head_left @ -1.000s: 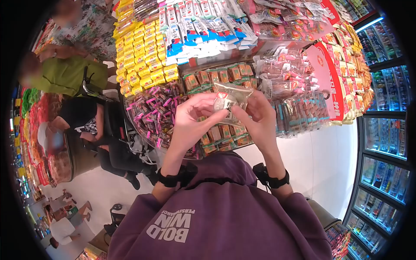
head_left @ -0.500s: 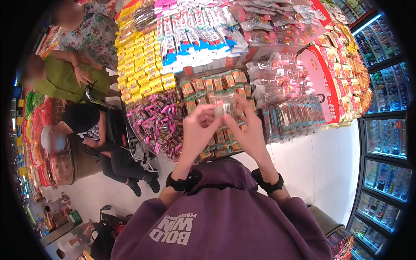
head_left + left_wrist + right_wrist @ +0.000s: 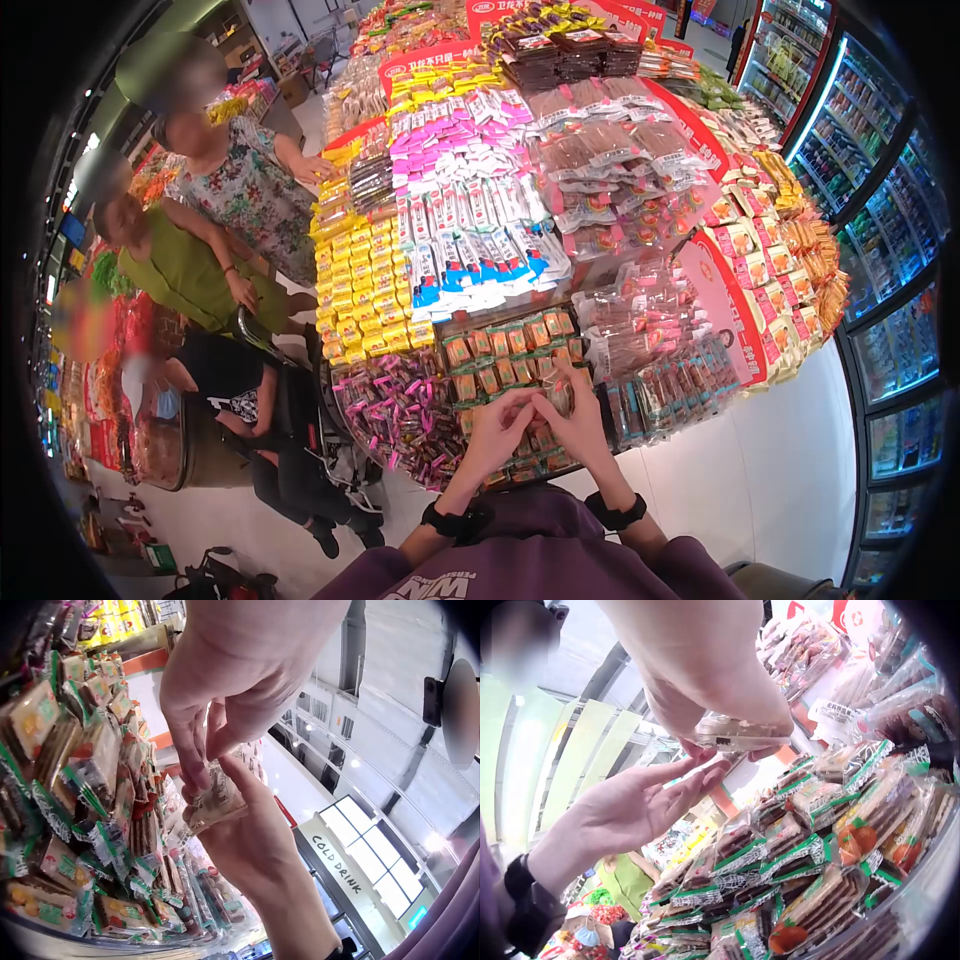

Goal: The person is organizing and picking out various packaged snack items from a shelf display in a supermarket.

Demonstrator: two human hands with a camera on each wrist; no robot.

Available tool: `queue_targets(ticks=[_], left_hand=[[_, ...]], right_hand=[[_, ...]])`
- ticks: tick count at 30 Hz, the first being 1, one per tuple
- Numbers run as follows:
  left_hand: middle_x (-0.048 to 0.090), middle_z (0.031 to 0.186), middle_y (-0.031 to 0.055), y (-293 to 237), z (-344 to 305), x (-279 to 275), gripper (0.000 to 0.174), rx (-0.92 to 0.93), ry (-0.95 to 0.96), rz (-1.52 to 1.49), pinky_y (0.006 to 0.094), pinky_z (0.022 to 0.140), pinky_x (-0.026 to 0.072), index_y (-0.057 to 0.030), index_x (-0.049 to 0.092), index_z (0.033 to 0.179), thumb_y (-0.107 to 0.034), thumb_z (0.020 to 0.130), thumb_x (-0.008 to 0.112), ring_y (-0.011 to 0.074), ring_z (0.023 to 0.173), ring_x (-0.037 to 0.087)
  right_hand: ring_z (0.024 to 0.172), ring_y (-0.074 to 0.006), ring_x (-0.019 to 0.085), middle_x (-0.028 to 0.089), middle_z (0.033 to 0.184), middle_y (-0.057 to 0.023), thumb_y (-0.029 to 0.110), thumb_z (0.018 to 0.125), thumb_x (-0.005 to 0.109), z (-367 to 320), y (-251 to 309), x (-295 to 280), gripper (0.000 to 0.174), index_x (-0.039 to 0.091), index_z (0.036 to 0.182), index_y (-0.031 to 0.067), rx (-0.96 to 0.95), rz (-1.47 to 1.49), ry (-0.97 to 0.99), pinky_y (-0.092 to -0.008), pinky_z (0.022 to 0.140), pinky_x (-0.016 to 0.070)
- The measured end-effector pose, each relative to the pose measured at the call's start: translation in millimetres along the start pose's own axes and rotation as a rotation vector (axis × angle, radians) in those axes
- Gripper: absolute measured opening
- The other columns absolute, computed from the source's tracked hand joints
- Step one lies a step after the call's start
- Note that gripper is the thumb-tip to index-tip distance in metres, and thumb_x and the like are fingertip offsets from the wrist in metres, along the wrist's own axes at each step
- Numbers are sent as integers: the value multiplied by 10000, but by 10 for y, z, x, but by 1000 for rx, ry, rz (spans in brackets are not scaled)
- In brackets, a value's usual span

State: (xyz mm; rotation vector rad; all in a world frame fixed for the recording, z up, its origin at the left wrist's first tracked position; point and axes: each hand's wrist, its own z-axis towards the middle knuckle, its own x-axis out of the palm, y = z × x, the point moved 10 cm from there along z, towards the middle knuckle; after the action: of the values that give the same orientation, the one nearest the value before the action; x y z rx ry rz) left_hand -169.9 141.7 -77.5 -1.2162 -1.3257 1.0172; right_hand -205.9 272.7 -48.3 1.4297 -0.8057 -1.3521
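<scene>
My right hand [image 3: 575,420] holds a small clear plastic snack packet [image 3: 742,733] by its edges, low over the near side of the display. Dark printing shows on the packet in the left wrist view. My left hand [image 3: 500,430] comes in from the other side, its loosely bent fingers [image 3: 694,784] right below the packet and close to the right thumb. In the left wrist view its index fingertip overlaps the packet's side. Beneath both hands lie rows of green-edged, wrapped layered snacks [image 3: 505,360].
Purple-wrapped sweets [image 3: 395,400] lie left, yellow packs [image 3: 365,300] behind them. Blue-and-white sachets [image 3: 480,255] fill the middle, clear bags [image 3: 665,385] the right. Several people stand or sit at the left, near a wheelchair [image 3: 335,460]. Drink fridges [image 3: 890,300] line the right.
The head view has tilted up, showing more of the far display. Both hands with the packet have come lower and nearer the body; the left fingers have drawn toward the right thumb.
</scene>
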Motion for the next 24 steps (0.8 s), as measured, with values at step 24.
queue_targets(ticks=[24], left_hand=[[663,1081,50,196,124,70,304,-47,66,27,260,832,528,35,585,1203,-202,1012,583,96,972,627]], right_hand=[[1253,-415,410,410,1402,-220,143,842,696,-4,246,-97,691,388,1449,23,-282,-354,-97,-479,1059,368]])
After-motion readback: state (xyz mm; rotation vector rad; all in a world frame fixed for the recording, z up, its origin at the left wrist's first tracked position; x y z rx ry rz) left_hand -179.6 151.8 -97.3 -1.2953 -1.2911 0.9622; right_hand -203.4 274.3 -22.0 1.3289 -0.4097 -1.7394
